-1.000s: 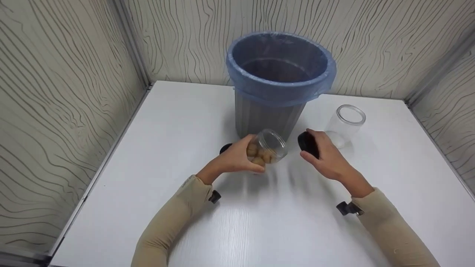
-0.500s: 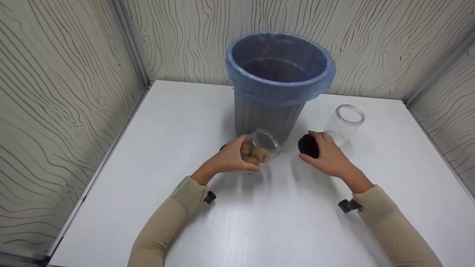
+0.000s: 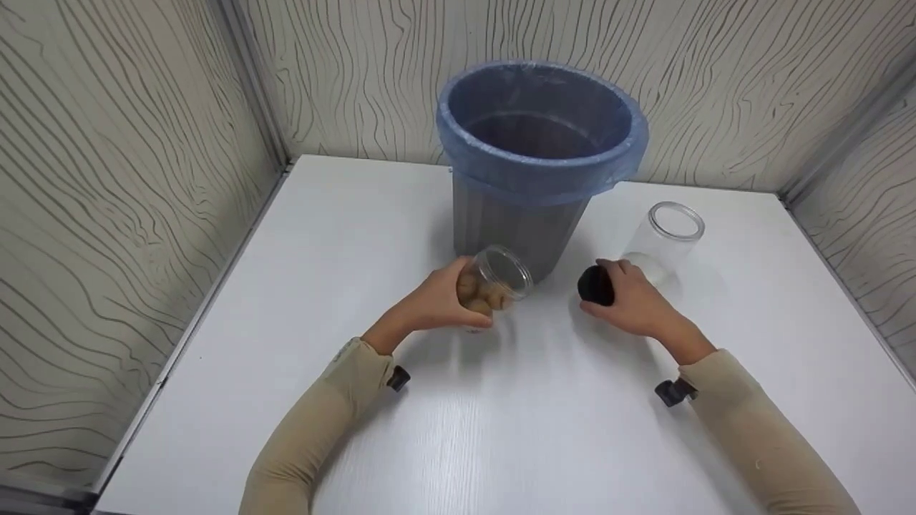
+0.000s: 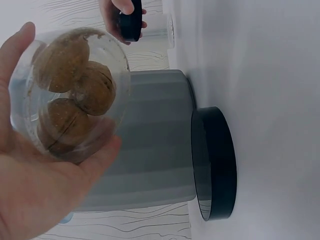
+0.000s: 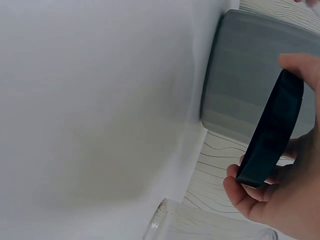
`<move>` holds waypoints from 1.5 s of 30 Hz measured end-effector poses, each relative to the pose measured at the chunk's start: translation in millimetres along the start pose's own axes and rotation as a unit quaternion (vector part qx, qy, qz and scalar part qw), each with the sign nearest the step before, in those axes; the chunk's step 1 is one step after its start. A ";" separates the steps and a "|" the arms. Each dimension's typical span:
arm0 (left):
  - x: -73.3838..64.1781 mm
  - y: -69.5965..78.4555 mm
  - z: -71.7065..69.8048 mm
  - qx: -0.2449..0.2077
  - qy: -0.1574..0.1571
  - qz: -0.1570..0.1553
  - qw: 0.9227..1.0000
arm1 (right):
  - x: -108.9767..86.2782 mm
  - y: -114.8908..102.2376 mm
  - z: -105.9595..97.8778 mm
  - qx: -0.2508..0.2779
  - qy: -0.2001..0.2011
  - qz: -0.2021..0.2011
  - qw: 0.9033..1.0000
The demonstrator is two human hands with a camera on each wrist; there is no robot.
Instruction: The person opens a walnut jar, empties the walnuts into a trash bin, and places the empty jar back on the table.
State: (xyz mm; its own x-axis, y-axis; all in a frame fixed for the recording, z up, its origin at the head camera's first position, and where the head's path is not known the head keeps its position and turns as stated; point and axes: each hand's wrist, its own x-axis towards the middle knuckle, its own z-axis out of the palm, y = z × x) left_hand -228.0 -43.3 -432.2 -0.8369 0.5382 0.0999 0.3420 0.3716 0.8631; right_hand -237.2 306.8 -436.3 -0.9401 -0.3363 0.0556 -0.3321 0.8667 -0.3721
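Note:
My left hand grips a clear jar that has no lid on and leans to the right. Several walnuts sit in its bottom, pressed against the base in the left wrist view. With fingers and thumb on its rim, my right hand holds a black round lid, just right of the jar and apart from it. A second black lid lies on the table under the left hand, which hides it in the head view. Beyond the right hand a second clear jar stands upright without a lid.
A grey bin with a blue bag folded over its rim stands behind both hands. The white table is bordered by wood-patterned panels at the back and sides.
My left hand has shifted a little to the left with the jar of walnuts. The right hand has lowered slightly and turned its lid. The bin and second jar stay put.

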 end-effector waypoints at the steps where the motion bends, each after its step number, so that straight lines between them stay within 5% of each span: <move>1: -0.2 0.2 -0.5 -0.001 0.000 0.000 1.000 | 0.6 1.5 0.7 -0.002 -0.005 0.003 1.000; 26: -2.7 -1.9 -8.2 0.001 0.015 -0.002 1.000 | 11.2 24.9 21.2 -0.055 -0.047 0.011 0.997; 45: -2.3 -3.9 -9.7 -0.001 0.015 0.000 1.000 | 15.9 21.6 23.8 -0.070 -0.061 0.025 0.995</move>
State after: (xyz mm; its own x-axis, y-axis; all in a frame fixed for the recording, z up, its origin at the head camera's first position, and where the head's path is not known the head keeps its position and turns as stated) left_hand -231.5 -53.3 -431.0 -0.8493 0.5152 0.1153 0.3414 0.3694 0.8643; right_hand -257.5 311.4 -465.5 -0.9418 -0.3273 -0.0765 -0.3014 0.9232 -0.2387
